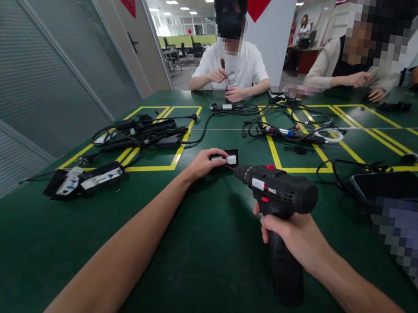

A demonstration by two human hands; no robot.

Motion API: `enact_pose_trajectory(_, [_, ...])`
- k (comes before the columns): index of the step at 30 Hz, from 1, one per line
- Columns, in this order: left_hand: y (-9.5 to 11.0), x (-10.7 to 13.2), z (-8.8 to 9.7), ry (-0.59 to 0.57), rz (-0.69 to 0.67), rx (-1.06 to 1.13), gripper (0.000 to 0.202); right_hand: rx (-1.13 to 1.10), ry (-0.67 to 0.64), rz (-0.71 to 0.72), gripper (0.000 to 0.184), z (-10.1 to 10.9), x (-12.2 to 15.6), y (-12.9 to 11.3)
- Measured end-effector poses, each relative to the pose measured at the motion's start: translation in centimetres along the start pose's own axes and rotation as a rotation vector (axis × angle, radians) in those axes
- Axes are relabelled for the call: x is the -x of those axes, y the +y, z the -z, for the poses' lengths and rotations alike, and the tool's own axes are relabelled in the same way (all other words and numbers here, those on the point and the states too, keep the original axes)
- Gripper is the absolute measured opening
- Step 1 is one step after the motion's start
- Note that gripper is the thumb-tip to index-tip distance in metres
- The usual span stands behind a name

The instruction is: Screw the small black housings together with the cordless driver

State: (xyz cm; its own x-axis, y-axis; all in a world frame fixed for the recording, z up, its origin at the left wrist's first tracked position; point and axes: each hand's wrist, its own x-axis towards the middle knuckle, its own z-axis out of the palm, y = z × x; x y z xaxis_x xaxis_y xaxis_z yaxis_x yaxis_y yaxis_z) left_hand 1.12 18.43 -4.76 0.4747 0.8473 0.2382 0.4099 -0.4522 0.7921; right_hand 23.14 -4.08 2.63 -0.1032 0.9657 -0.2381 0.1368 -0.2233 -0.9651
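A black cordless drill (pixel 281 186) with red switches is gripped in my right hand (pixel 291 236), its fingers wrapped round the handle. The chuck points left, and a thin bit reaches to a small black piece with a white part (pixel 231 159) on the table. My left hand (pixel 206 164) has its thumb and fingers closed on that black-and-white piece, holding it from the left. Whether the bit touches the piece, I cannot tell.
The green table (pixel 191 270) carries yellow tape outlines. Black adapters and cables (pixel 149 134) lie left, with black-and-white opened cases (pixel 100 179) nearer. Tangled cables (pixel 292 132) lie beyond, and a dark-screened device (pixel 393 184) is at right. Across sits a person in white (pixel 247 62); others sit right.
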Motion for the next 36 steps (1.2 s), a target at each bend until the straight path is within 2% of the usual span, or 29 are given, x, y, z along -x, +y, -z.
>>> enact_pose_trajectory(8, [-0.04, -0.08, 0.0, 0.003, 0.016, -0.009, 0.037, 0.004, 0.006, -0.007, 0.007, -0.07, -0.02, -0.01])
enact_pose_trajectory(18, [-0.25, -0.11, 0.01, 0.003, 0.014, -0.012, 0.035, -0.019, 0.01, -0.01, 0.009, -0.06, -0.17, 0.33])
enact_pose_trajectory(23, [-0.28, -0.05, -0.03, 0.011, -0.021, -0.014, 0.033, -0.015, 0.009, -0.012, 0.008, -0.01, -0.1, 0.32])
enact_pose_trajectory(36, [-0.59, -0.15, 0.04, 0.01, -0.054, -0.034, 0.032, -0.008, -0.007, -0.008, 0.016, 0.11, -0.08, 0.57])
